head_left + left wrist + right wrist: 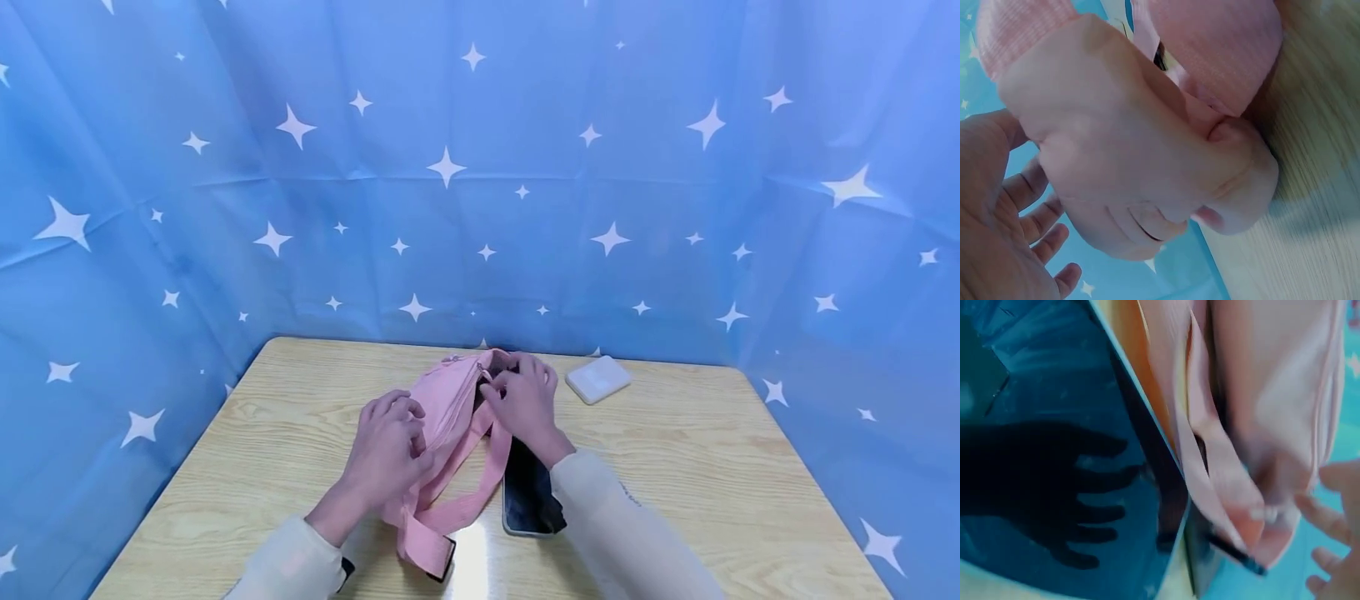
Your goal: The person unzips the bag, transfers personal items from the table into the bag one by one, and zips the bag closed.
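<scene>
A pink waist bag point(437, 390) lies on the table, its strap point(450, 514) looped toward the front. At its upper end the zipped mouth gapes, showing a dark inside. My right hand point(525, 396) is at that end, fingers over the edge and thumb and forefinger close by the zip pull; in the right wrist view its fingertips point(1305, 501) overlap the bag's end. Along the bag's left side, my left hand point(390, 446) has its fingers loosely bent; the left wrist view shows them spread beside the pink fabric point(1110, 137), gripping nothing.
A black phone point(527, 492) lies screen up, partly under my right forearm. Farther back to the right is a white rounded slab point(597, 379). The strap's black-edged end point(442, 560) lies near the front. A blue star-patterned curtain point(525, 275) surrounds the wooden table point(697, 467).
</scene>
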Motion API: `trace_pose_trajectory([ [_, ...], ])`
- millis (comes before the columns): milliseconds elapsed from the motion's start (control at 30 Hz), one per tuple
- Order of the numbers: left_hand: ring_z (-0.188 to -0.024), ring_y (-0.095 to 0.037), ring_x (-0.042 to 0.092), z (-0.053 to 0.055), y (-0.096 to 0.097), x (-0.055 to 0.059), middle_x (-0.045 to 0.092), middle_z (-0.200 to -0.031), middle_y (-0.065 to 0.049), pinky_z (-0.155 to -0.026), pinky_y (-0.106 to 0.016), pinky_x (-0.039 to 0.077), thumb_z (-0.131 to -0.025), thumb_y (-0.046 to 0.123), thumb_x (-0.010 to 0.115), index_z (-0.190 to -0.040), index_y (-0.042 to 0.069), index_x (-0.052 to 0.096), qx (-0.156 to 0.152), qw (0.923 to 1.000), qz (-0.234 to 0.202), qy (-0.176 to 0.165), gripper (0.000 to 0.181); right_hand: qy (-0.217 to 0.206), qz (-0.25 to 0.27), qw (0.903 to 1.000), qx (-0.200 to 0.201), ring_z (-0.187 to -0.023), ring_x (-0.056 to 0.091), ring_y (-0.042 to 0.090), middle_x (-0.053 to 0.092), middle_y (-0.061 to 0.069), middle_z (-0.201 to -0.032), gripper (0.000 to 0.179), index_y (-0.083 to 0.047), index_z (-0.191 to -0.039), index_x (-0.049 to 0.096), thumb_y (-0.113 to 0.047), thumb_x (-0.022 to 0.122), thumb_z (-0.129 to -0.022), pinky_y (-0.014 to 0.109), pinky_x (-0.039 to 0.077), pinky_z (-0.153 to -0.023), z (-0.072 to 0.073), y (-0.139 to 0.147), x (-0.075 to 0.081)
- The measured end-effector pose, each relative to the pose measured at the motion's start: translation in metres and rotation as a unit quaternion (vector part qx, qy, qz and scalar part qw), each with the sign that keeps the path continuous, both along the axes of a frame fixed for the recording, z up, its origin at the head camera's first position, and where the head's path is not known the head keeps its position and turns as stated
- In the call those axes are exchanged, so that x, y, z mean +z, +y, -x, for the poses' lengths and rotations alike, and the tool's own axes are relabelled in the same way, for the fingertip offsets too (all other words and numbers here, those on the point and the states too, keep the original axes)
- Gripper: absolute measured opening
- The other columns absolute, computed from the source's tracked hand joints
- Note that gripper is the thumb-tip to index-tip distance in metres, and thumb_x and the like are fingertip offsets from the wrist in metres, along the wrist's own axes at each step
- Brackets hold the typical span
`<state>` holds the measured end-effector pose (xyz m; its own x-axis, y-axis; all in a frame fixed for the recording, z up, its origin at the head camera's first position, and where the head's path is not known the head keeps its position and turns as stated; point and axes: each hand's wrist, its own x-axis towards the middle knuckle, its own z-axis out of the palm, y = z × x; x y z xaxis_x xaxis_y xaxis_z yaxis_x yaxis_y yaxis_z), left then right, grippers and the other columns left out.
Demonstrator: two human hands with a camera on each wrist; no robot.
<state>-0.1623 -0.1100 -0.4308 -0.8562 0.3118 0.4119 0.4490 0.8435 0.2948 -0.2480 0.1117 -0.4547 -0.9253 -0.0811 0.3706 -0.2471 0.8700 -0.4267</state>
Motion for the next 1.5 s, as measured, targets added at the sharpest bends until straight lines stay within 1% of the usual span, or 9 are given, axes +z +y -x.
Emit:
trace_pose_trajectory([
  [167,-0.123,-0.027,0.049,-0.009,0.016,0.001,0.063,-0.106,0.001,-0.107,-0.052,0.033,-0.068,0.03,0.078,-0.049,0.026,0.049,-0.018,0.9994,0.027,0.015,0.035,-0.018,-0.001,0.9984,0.054,-0.137,0.034,0.035,0.048,0.012,-0.142,0.038,-0.019,-0.086,0.077,-0.053,0.059,-0.09,0.062,0.018,-0.108,-0.016,-0.019,-0.002],
  [400,-0.119,-0.026,0.05,-0.019,0.035,0.003,0.062,-0.104,0.0,-0.103,-0.051,0.036,-0.079,0.038,0.072,-0.058,0.019,0.065,-0.015,0.9975,0.063,0.027,0.03,-0.04,-0.026,0.9963,0.071,-0.14,0.031,0.032,0.046,0.011,-0.145,0.043,-0.018,-0.094,0.077,-0.056,0.056,-0.09,0.063,0.016,-0.111,-0.026,-0.031,0.0],
  [533,-0.122,-0.026,0.049,-0.002,0.028,0.01,0.064,-0.109,0.0,-0.107,-0.052,0.034,-0.086,0.038,0.067,-0.069,0.021,0.072,0.028,0.9992,0.03,-0.003,0.026,-0.047,-0.023,0.9958,0.076,-0.139,0.031,0.033,0.046,0.012,-0.144,0.04,-0.018,-0.093,0.077,-0.053,0.058,-0.09,0.063,0.016,-0.111,-0.026,-0.03,0.001],
  [633,-0.126,-0.029,0.046,0.026,0.016,0.012,0.062,-0.115,-0.003,-0.11,-0.053,0.03,-0.089,0.035,0.065,-0.081,0.018,0.074,0.068,0.9972,-0.001,-0.032,0.021,-0.055,-0.027,0.9955,0.072,-0.139,0.031,0.033,0.046,0.012,-0.145,0.037,-0.02,-0.091,0.076,-0.052,0.059,-0.09,0.063,0.016,-0.111,-0.024,-0.028,0.002],
  [733,-0.129,-0.033,0.042,0.052,0.005,0.008,0.059,-0.12,-0.009,-0.109,-0.056,0.029,-0.092,0.038,0.062,-0.094,0.012,0.074,0.1,0.9921,-0.014,-0.074,0.028,-0.05,-0.023,0.9968,0.057,-0.138,0.033,0.032,0.047,0.011,-0.143,0.033,-0.02,-0.082,0.072,-0.05,0.061,-0.089,0.061,0.015,-0.112,-0.023,-0.027,0.003],
  [833,-0.132,-0.036,0.039,0.07,0.0,0.001,0.058,-0.126,-0.013,-0.107,-0.058,0.03,-0.093,0.044,0.059,-0.102,0.011,0.074,0.115,0.985,-0.018,-0.128,0.038,-0.025,-0.008,0.9987,0.044,-0.135,0.036,0.031,0.049,0.01,-0.14,0.028,-0.019,-0.077,0.065,-0.044,0.063,-0.089,0.06,0.016,-0.112,-0.019,-0.027,0.005],
  [933,-0.134,-0.037,0.037,0.081,0.0,-0.003,0.057,-0.13,-0.014,-0.106,-0.06,0.031,-0.093,0.047,0.059,-0.103,0.011,0.075,0.113,0.9797,-0.019,-0.164,0.041,-0.001,0.0,0.9992,0.041,-0.134,0.038,0.032,0.049,0.011,-0.139,0.022,-0.016,-0.084,0.064,-0.037,0.064,-0.09,0.059,0.017,-0.112,-0.014,-0.028,0.011],
  [1133,-0.131,-0.038,0.041,0.09,0.0,-0.007,0.061,-0.125,-0.011,-0.105,-0.06,0.033,-0.094,0.036,0.06,-0.091,0.013,0.076,0.119,0.9773,-0.019,-0.174,0.028,0.004,-0.049,0.997,0.059,-0.137,0.036,0.028,0.049,0.01,-0.142,0.022,-0.018,-0.104,0.072,-0.036,0.061,-0.094,0.058,0.016,-0.114,0.003,-0.037,0.023],
  [1500,-0.129,-0.034,0.043,0.083,0.001,-0.001,0.062,-0.121,-0.008,-0.105,-0.058,0.034,-0.091,0.032,0.065,-0.083,0.014,0.077,0.111,0.9822,-0.075,-0.132,0.023,-0.058,-0.128,0.9883,0.06,-0.139,0.034,0.03,0.048,0.007,-0.144,0.032,-0.025,-0.114,0.072,-0.046,0.056,-0.096,0.059,0.017,-0.115,0.024,-0.053,0.03],
])
